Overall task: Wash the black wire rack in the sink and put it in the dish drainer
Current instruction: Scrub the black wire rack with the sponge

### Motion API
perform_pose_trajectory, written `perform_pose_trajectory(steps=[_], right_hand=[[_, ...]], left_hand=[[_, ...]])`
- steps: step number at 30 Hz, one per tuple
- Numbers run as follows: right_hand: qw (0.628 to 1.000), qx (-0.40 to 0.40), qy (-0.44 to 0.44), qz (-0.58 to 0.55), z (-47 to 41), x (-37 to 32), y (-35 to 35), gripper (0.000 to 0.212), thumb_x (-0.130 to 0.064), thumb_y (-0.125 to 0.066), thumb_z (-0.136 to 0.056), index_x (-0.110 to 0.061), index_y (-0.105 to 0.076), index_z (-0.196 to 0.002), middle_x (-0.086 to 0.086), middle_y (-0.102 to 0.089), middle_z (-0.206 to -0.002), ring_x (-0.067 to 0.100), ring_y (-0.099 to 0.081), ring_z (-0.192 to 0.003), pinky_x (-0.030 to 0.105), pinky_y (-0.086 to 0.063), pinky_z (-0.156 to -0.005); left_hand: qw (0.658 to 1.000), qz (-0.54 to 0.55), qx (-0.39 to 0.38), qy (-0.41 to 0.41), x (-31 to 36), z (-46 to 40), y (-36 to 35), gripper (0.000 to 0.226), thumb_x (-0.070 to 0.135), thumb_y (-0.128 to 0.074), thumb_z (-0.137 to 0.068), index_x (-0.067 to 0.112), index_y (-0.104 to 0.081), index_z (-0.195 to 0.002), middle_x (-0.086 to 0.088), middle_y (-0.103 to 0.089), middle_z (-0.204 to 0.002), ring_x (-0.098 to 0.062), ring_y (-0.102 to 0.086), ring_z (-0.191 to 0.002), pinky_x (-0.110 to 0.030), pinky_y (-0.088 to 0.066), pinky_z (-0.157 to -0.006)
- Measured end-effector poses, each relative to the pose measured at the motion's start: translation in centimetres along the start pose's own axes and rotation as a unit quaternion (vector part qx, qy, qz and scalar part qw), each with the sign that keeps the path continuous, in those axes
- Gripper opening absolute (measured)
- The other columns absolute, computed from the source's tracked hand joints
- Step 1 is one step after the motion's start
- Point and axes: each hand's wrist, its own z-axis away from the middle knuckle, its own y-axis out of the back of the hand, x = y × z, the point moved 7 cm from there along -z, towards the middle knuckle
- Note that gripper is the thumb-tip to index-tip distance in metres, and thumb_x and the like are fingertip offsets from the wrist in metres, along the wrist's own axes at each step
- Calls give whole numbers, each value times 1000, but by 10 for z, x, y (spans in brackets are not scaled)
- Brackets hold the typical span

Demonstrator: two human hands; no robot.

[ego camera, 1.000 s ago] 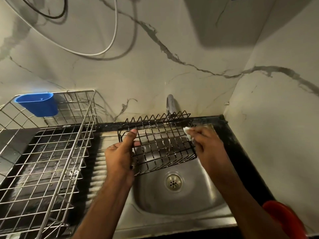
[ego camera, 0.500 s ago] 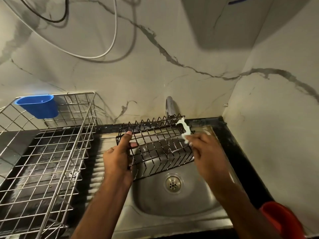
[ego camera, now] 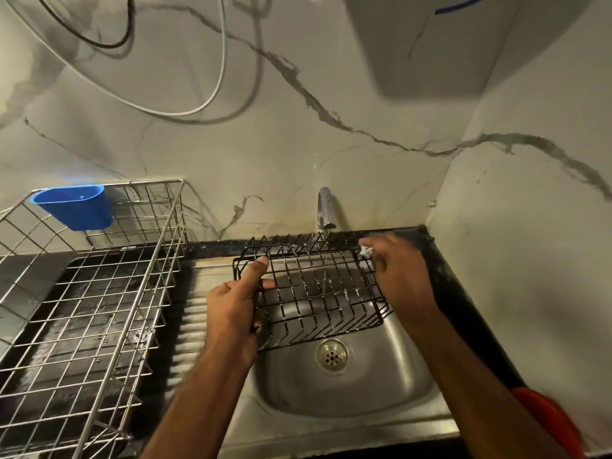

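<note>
Gripping the black wire rack (ego camera: pixel 318 293) by its left end, the left hand (ego camera: pixel 233 304) has its thumb stretched up along the top rim wire and its fingers curled round the side wires, closed tight on the frame. The rack hangs tilted over the steel sink (ego camera: pixel 347 385), above the basin, its near edge just behind the round drain strainer (ego camera: pixel 333 355). Over on the rack's right end, the right hand (ego camera: pixel 399 276) has its fingers bent inward, pinching a small white sudsy scrap (ego camera: pixel 365 250) right against the rack's far right corner; what that scrap is, I cannot tell. A thin stream of water (ego camera: pixel 323 260) drops from the chrome tap (ego camera: pixel 324 207) at the back edge of the sink and runs down through the rack's wires. Left of the sink, the steel dish drainer (ego camera: pixel 99 309) stands on the dark counter, and a blue plastic cup (ego camera: pixel 74 207) hangs at its far left corner. At the near right corner of the counter, something red (ego camera: pixel 549 422) peeks in. Behind it all, a marbled wall with cables (ego camera: pixel 212 77) looping across.
</note>
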Motion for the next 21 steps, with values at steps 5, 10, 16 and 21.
perform_pose_trajectory(steps=[5, 10, 16, 21], right_hand=[[981, -78, 133, -114, 23, -67, -17, 36, 4, -60, -90, -18, -71, -117, -2, -68, -120, 0, -57, -105, -3, -35, -89], [979, -56, 120, -155, 14, -68, -17, 34, -6, -60, -94, -21, -67, -123, -3, -67, -123, 4, -60, -109, 19, -50, -96], [982, -15, 55, -183, 6, -59, -6, 29, -6, -59, -95, -20, -68, -118, -5, -67, -116, -1, -62, -97, 2, -45, -80], [966, 43, 131, -219, 26, -86, 6, 24, -2, -61, -93, -14, -71, -111, -7, -65, -111, -10, -57, -105, 5, -43, -86]], left_hand=[[1000, -10, -2, -24, -3, 3, -5, 37, 21, -74, -92, 2, -60, -63, -2, -56, -42, -4, -35, -23, -11, -24, -29], [998, -41, -19, -45, 0, 9, -11, 41, 31, -71, -93, -1, -62, -70, -4, -56, -43, -3, -40, -25, -11, -29, -31], [986, -101, -58, -119, 1, 6, -19, 66, 54, -39, -105, 4, -67, -73, -16, -75, -70, -18, -58, -51, -28, -39, -50], [973, -116, -95, -176, 10, 6, -25, 88, 52, -20, -108, 10, -70, -50, -20, -71, -63, -28, -70, -66, -38, -51, -71]])
